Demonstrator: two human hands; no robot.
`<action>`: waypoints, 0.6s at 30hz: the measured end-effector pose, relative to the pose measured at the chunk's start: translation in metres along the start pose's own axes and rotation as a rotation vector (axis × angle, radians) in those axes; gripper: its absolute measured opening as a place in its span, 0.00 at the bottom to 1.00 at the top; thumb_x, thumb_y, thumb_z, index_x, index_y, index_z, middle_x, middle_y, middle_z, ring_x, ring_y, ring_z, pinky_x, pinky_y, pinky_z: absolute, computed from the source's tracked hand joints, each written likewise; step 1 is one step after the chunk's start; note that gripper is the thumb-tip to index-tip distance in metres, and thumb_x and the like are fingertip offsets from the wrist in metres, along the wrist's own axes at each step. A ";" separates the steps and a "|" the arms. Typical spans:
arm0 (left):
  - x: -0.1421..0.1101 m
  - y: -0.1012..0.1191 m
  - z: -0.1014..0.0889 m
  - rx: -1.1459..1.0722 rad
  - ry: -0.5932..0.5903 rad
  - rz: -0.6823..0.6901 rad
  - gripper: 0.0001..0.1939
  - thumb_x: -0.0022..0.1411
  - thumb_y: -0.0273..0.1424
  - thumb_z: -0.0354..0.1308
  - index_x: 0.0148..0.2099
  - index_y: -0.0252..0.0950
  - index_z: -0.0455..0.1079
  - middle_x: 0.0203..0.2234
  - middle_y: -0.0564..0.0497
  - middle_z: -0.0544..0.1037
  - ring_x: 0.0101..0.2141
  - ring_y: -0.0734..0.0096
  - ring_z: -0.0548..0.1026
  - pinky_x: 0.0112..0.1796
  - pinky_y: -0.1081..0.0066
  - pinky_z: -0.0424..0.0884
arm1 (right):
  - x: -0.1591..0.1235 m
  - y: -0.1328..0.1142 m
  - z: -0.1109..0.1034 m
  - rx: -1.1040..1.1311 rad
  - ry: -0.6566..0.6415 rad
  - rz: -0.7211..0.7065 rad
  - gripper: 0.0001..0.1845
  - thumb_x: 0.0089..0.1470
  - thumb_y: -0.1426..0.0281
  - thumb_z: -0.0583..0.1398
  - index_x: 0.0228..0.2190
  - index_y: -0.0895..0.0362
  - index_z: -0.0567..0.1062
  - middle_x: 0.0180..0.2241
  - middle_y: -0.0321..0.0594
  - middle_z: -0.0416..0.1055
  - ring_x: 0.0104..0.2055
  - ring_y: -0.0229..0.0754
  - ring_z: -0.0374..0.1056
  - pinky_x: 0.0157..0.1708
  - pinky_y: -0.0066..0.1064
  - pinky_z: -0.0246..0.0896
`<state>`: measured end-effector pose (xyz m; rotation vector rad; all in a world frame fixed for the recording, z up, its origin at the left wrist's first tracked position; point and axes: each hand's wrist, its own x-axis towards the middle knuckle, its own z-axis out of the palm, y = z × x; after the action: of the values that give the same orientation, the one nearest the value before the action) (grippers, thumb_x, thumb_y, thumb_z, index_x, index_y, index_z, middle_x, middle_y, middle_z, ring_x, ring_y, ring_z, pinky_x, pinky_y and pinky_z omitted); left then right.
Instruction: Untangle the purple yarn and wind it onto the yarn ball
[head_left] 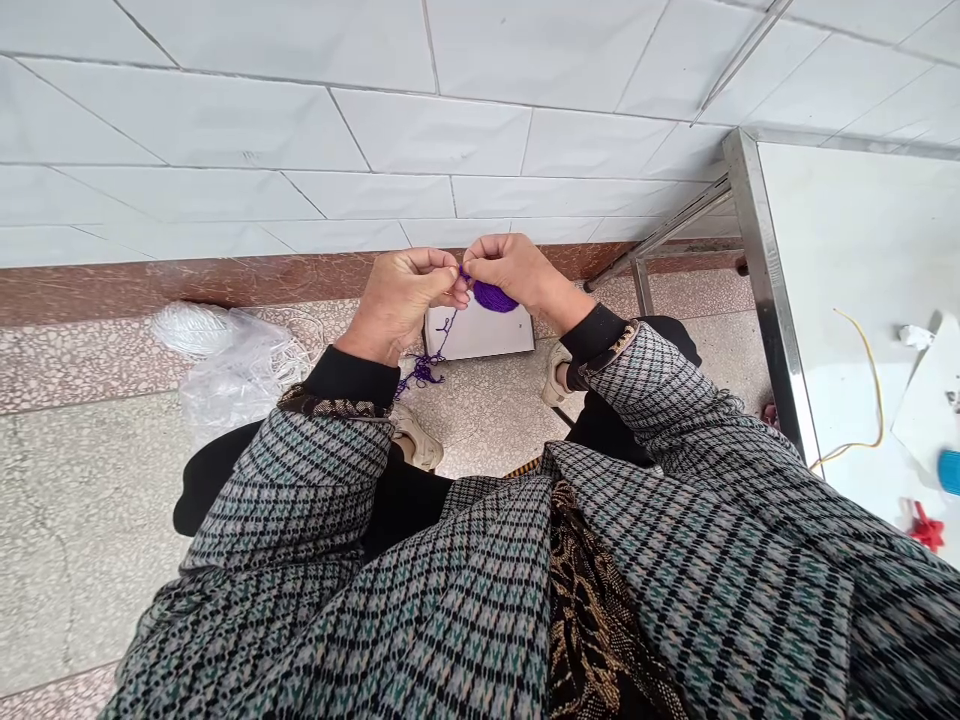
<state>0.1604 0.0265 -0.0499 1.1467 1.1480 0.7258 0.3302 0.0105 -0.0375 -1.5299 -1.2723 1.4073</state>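
1. The purple yarn [464, 272] lies between the fingertips of both hands, where they nearly meet; the fingers partly hide it.
2. The left hand [401, 300] is narrowed, thumb and index finger pinching the yarn, with the other fingers curled.
3. The right hand [517, 275] also pinches the yarn between thumb and index finger. The purple ball [495, 297] shows just below its fingers; whether they touch it, I cannot tell.
4. A purple strand [448, 335] hangs from near the left fingertips to a loose tangle [422, 372] below, beside the left wrist.
5. Beneath the hands is a white rectangular object [487, 335], partly covered from view by the ball and hands.
6. On the floor [97, 500] to the left are a white yarn ball [193, 329] and a clear plastic bag [232, 385].
7. To the right, the worktop [840, 250] carries a yellow cord [876, 380], a red piece [927, 527] and a blue item [949, 471].
8. The tiled wall [450, 130] stands ahead.
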 end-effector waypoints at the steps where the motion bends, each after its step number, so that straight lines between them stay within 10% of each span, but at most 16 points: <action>1: 0.000 -0.001 -0.002 0.052 0.004 0.018 0.04 0.58 0.25 0.62 0.34 0.39 0.72 0.25 0.51 0.79 0.26 0.70 0.79 0.35 0.65 0.84 | 0.000 0.000 0.000 0.008 0.009 0.009 0.08 0.57 0.73 0.67 0.27 0.57 0.74 0.26 0.34 0.74 0.30 0.35 0.68 0.35 0.26 0.68; 8: -0.006 -0.005 -0.003 0.510 0.207 0.362 0.05 0.66 0.26 0.62 0.39 0.42 0.76 0.37 0.49 0.85 0.41 0.60 0.85 0.52 0.60 0.81 | 0.000 -0.002 0.001 0.022 0.072 0.060 0.08 0.57 0.75 0.64 0.26 0.58 0.75 0.24 0.35 0.74 0.27 0.36 0.66 0.31 0.26 0.64; 18: -0.007 -0.006 -0.005 0.690 0.204 0.433 0.05 0.66 0.27 0.64 0.38 0.44 0.73 0.39 0.46 0.85 0.50 0.51 0.83 0.56 0.57 0.78 | 0.006 0.004 -0.001 -0.208 0.093 -0.009 0.08 0.58 0.75 0.65 0.27 0.58 0.74 0.27 0.35 0.72 0.34 0.38 0.68 0.41 0.30 0.68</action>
<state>0.1525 0.0199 -0.0534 1.9797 1.3888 0.8092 0.3312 0.0155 -0.0433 -1.7037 -1.4017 1.2137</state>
